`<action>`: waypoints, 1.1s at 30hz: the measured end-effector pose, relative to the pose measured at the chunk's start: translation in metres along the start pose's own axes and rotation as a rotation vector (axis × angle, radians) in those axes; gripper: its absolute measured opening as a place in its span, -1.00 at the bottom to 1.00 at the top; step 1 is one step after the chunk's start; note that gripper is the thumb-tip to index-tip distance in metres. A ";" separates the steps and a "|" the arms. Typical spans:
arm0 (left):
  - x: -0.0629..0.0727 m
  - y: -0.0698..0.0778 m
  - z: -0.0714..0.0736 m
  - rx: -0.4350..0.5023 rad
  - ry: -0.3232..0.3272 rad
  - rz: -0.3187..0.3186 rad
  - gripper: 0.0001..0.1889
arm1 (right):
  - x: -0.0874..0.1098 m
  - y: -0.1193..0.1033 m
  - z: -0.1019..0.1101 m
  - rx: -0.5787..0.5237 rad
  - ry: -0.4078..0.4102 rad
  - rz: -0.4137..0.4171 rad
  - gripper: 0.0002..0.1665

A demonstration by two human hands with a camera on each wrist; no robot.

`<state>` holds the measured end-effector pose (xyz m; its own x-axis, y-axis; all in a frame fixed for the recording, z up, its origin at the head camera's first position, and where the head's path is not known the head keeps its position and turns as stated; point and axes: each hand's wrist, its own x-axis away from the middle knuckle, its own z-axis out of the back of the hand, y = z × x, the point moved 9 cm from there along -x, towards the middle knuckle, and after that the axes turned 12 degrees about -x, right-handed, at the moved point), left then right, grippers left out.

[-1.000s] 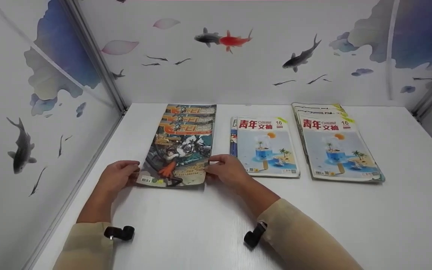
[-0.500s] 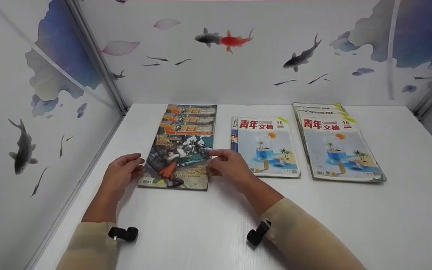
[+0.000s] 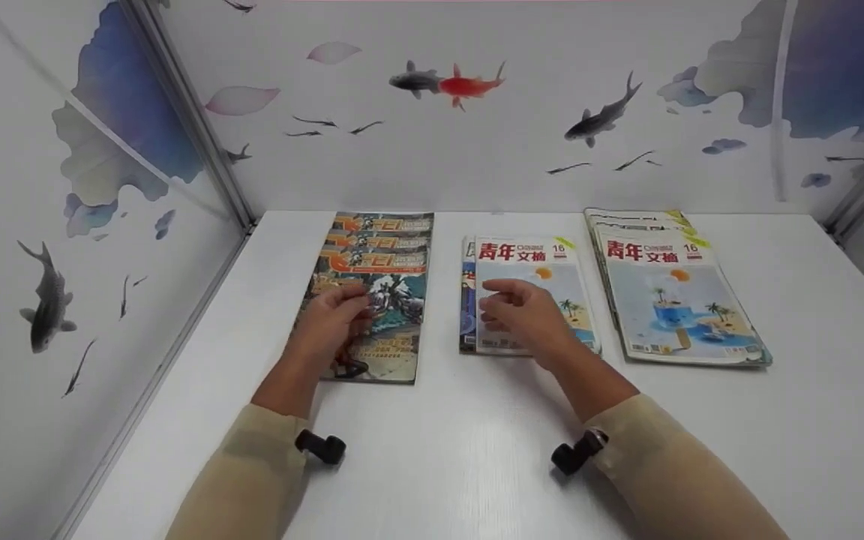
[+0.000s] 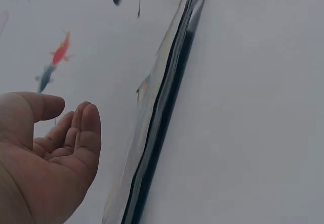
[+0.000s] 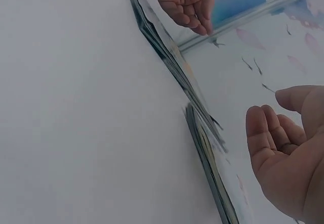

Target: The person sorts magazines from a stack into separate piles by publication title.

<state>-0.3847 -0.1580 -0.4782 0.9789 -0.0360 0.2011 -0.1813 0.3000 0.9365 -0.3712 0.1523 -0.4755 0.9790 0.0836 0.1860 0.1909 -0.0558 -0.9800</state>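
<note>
My left hand (image 3: 327, 322) hovers above the left pile of comic magazines (image 3: 398, 322), fingers loosely bent, holding nothing; it covers part of the top cover. The orange titles of the lower magazines show in steps behind the top one. Over the middle pile of magazines (image 3: 571, 281), with a pale blue beach cover, is my right hand (image 3: 533, 319), relaxed and holding nothing. In the left wrist view, that hand (image 4: 55, 158) appears apart from a pile's edge (image 4: 159, 97). The right wrist view shows my right hand (image 5: 288, 153) beside the piles' page edges (image 5: 210, 168).
A third pile of magazines (image 3: 679, 300), with the same beach cover on top, lies at the right. White panels (image 3: 507, 150) painted with fish enclose the white table (image 3: 432, 465) at the back and sides. A small black device (image 3: 323, 446) sits at each cuff.
Both hands have left the sides of the left pile and moved right, the left one over that pile, the right one over the middle pile. The magazines stay nearly in place.
</note>
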 end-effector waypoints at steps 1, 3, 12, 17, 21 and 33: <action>-0.002 0.005 -0.013 0.016 -0.020 -0.019 -0.56 | 0.001 -0.002 0.012 0.009 0.013 0.002 -0.42; -0.004 0.016 -0.038 0.044 -0.058 -0.052 -0.57 | 0.004 -0.005 0.037 0.010 0.041 -0.005 -0.39; -0.016 0.046 -0.133 0.075 -0.170 -0.025 -0.60 | 0.025 -0.013 0.134 0.104 0.174 -0.023 -0.26; -0.015 0.052 -0.153 0.078 -0.178 -0.020 -0.61 | 0.023 -0.011 0.152 0.126 0.194 -0.032 -0.22; -0.013 0.052 -0.153 0.066 -0.182 -0.028 -0.59 | 0.022 -0.008 0.154 0.119 0.193 -0.046 -0.16; -0.016 0.040 -0.157 -0.124 -0.143 0.008 -0.50 | 0.023 0.006 0.158 0.172 0.173 -0.141 -0.03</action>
<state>-0.3932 0.0044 -0.4890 0.9524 -0.1660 0.2556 -0.1675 0.4155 0.8940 -0.3585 0.3108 -0.4879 0.9440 -0.0929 0.3165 0.3259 0.1154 -0.9383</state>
